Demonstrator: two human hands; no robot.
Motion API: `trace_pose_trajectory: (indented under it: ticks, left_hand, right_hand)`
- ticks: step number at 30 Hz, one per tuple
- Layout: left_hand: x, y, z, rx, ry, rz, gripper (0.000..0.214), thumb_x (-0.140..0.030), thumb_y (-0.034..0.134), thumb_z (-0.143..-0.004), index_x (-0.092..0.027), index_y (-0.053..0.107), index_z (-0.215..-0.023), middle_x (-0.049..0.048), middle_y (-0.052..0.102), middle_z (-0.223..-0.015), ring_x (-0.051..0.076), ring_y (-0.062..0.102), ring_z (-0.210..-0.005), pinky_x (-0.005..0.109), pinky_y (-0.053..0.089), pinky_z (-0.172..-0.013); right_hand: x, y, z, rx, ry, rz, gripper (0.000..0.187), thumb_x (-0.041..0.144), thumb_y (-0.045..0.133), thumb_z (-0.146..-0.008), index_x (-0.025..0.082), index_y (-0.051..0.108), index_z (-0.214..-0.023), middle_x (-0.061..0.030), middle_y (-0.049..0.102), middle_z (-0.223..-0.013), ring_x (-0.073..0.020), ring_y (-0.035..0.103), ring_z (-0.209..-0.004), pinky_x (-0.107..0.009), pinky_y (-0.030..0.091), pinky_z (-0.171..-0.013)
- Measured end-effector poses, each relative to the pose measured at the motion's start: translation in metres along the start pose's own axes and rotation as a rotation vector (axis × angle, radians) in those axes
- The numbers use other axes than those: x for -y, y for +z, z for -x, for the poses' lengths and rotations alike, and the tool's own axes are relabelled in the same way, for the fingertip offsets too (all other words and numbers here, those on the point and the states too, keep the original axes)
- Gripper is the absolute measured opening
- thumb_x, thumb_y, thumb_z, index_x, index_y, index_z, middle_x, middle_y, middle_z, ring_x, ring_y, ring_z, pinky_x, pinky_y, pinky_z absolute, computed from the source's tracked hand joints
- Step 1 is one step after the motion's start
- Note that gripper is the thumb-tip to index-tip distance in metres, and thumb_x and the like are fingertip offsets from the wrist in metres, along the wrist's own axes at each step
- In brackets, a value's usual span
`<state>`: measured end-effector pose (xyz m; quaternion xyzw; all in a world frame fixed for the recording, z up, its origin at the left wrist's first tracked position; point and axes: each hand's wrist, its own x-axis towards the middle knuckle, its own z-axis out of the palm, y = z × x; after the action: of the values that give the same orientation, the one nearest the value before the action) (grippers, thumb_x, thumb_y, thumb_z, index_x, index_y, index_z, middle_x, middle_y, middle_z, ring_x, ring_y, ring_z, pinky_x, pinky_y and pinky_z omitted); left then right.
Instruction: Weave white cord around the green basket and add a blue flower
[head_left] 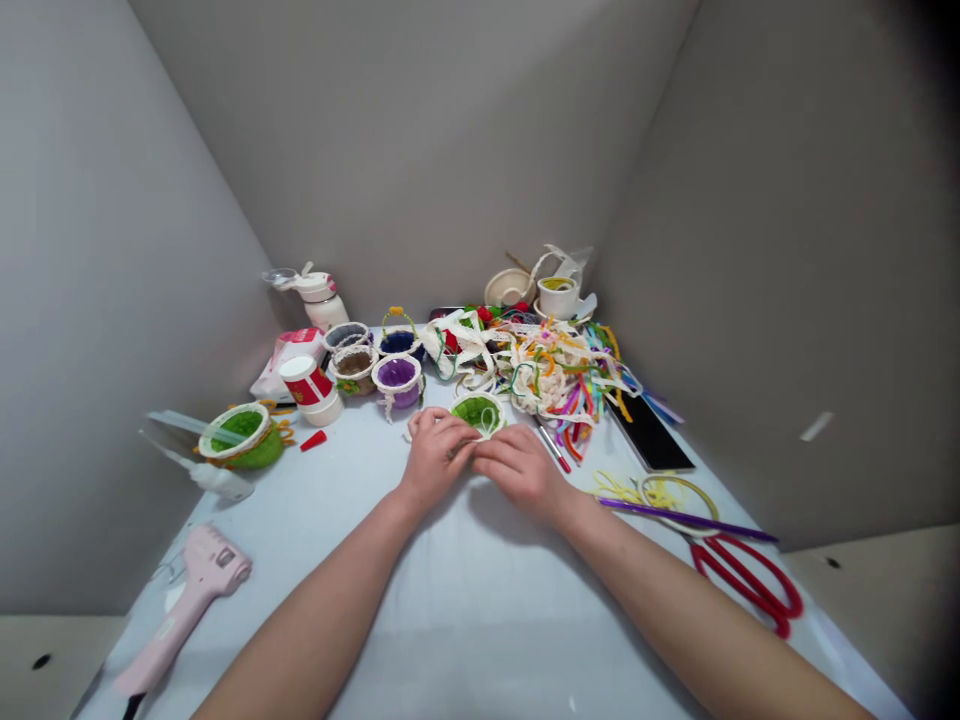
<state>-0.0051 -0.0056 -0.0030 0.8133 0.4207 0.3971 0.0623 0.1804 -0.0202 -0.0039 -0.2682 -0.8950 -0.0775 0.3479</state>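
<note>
My left hand [437,455] and my right hand [523,470] meet over the middle of the table, fingertips almost touching. Both are closed in a pinch on a thin white cord [488,418], which rises in a small loop between them. Just beyond the fingers is a small green basket [470,408] with a white rim, its front part covered by the hands. Whether the cord is joined to the basket cannot be made out.
Small baskets, one purple [398,376], stand behind on the left. A heap of lace and yarn [551,365] lies at the back right. Red-handled scissors [742,580] and a black phone [651,432] are on the right. A pink glue gun [191,600] rests on the left.
</note>
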Motion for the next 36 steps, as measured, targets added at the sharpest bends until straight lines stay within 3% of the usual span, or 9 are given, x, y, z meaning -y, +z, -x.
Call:
trace_pose_trajectory:
  ticks: [3, 9, 18, 23, 30, 36]
  left_hand:
    - [-0.001, -0.001, 0.000, 0.003, -0.026, 0.003, 0.008, -0.026, 0.064, -0.088, -0.023, 0.071, -0.086, 0.0020, 0.073, -0.090, 0.022, 0.051, -0.098, 0.042, 0.030, -0.088]
    - [-0.001, 0.000, -0.001, 0.009, -0.029, 0.001, 0.009, -0.029, 0.065, -0.087, -0.023, 0.071, -0.085, 0.0019, 0.074, -0.090, 0.023, 0.051, -0.098, 0.042, 0.030, -0.088]
    - [0.000, 0.001, -0.001, -0.026, -0.013, -0.012, 0.009, -0.029, 0.065, -0.088, -0.023, 0.071, -0.084, 0.0013, 0.074, -0.088, 0.022, 0.051, -0.097, 0.042, 0.029, -0.085]
    - [0.000, 0.001, 0.000, -0.013, 0.000, -0.016, 0.009, -0.029, 0.064, -0.088, -0.023, 0.071, -0.085, 0.0020, 0.073, -0.089, 0.023, 0.050, -0.097, 0.042, 0.029, -0.086]
    - [-0.001, 0.001, 0.000, 0.019, 0.030, -0.014, 0.009, -0.029, 0.063, -0.089, -0.023, 0.070, -0.088, 0.0019, 0.072, -0.091, 0.022, 0.050, -0.098, 0.041, 0.030, -0.086]
    - [-0.003, 0.001, 0.000, 0.032, 0.051, -0.035, 0.011, -0.030, 0.061, -0.090, -0.024, 0.070, -0.087, 0.0024, 0.072, -0.091, 0.022, 0.050, -0.098, 0.042, 0.029, -0.087]
  right_hand:
    - [0.010, 0.001, 0.001, -0.008, -0.034, -0.078, 0.018, 0.015, 0.048, -0.096, 0.020, 0.065, -0.094, -0.0056, 0.070, -0.100, -0.0185, 0.057, -0.094, -0.033, 0.042, -0.077]
    - [0.027, -0.001, 0.009, 0.016, 0.010, -0.269, 0.015, 0.011, 0.044, -0.096, 0.017, 0.057, -0.090, -0.0040, 0.065, -0.077, -0.0151, 0.053, -0.071, -0.029, 0.039, -0.064]
    - [0.060, -0.001, 0.023, 0.148, -0.156, -0.314, 0.015, 0.013, 0.044, -0.095, 0.018, 0.056, -0.089, -0.0021, 0.061, -0.070, -0.0150, 0.048, -0.066, -0.030, 0.034, -0.061]
    - [0.062, -0.003, 0.022, 0.155, -0.152, -0.342, 0.017, 0.013, 0.043, -0.096, 0.018, 0.057, -0.089, -0.0022, 0.062, -0.071, -0.0147, 0.049, -0.067, -0.030, 0.035, -0.061]
    - [0.060, -0.014, 0.020, 0.061, -0.015, -0.423, 0.011, 0.016, 0.046, -0.094, 0.017, 0.055, -0.087, -0.0031, 0.060, -0.070, -0.0153, 0.047, -0.066, -0.029, 0.034, -0.060]
    - [0.073, -0.015, 0.025, 0.130, -0.134, -0.387, 0.013, 0.013, 0.046, -0.091, 0.017, 0.057, -0.087, -0.0022, 0.058, -0.065, -0.0158, 0.045, -0.063, -0.031, 0.033, -0.059]
